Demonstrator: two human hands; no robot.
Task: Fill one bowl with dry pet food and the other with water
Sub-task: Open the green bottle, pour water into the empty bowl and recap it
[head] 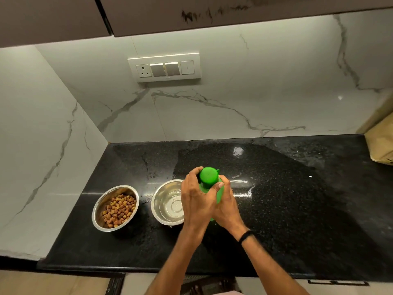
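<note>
Gripping a green plastic bottle (220, 193) upright, right hand (226, 207) wraps its body while left hand (196, 200) fingers (194, 174) pinch the green cap (209, 176), beside the steel water bowl (168, 202).

Counter (287, 209) lies open rightward; two bowls (116, 208) crowd the left.
</note>
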